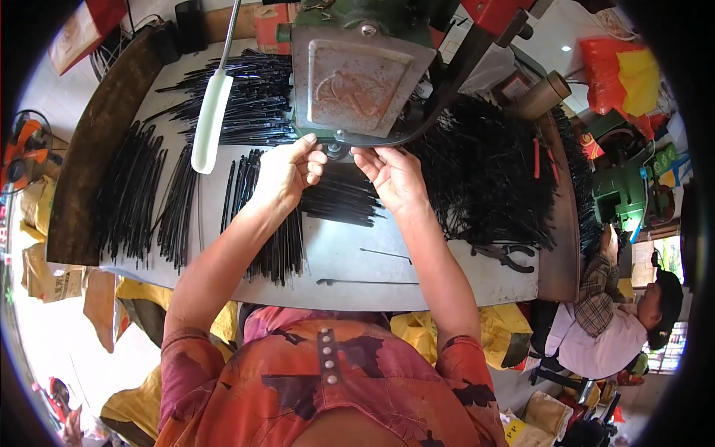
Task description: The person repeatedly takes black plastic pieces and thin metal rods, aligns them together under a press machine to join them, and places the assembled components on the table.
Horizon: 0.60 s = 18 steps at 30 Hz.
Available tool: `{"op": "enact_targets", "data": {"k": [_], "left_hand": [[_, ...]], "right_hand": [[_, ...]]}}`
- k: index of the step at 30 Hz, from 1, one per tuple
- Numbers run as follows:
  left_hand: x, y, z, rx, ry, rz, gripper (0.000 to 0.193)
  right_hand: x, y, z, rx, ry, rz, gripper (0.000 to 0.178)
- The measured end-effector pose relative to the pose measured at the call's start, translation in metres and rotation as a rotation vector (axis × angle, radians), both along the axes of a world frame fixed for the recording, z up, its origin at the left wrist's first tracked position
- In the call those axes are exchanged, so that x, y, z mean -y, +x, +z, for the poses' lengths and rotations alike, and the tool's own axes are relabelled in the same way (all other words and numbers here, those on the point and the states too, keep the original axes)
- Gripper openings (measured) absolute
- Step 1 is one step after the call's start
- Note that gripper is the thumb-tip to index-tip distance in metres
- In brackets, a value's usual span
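My left hand is closed in a pinch just below the head of a green machine, left of a small dark round fitting. Right of that fitting, my right hand has its thumb and fingers pressed together, palm partly turned up. What my fingertips hold is too small and dark to make out against the machine. Beneath and between my wrists lies a bundle of thin black rods. A curved dark bar runs from the machine's right side to just above my fingers.
Black rods lie in piles at the back left, left and right. Pliers rest near the table's front right. A pale-handled lever hangs left of the machine. A co-worker sits at the right.
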State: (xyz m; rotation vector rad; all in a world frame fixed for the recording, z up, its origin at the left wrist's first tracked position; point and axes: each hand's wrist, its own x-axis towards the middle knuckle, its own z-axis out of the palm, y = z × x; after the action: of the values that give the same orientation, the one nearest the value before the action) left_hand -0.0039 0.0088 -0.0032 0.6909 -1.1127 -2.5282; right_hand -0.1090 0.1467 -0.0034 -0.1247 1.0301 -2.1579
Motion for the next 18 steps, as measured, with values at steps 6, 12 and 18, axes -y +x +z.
{"op": "enact_targets", "data": {"k": [6, 12, 18], "left_hand": [[-0.009, 0.003, -0.001, -0.002, 0.032, 0.093, 0.018], [-0.011, 0.002, -0.002, 0.005, 0.018, 0.092, 0.018], [-0.001, 0.003, -0.004, 0.018, -0.008, 0.028, 0.022]], "right_hand": [[-0.002, 0.002, -0.002, 0.021, 0.02, 0.016, 0.014], [-0.005, 0.003, 0.002, 0.035, 0.065, -0.015, 0.014], [-0.05, -0.014, 0.042, -0.511, 0.671, 0.209, 0.03]]}}
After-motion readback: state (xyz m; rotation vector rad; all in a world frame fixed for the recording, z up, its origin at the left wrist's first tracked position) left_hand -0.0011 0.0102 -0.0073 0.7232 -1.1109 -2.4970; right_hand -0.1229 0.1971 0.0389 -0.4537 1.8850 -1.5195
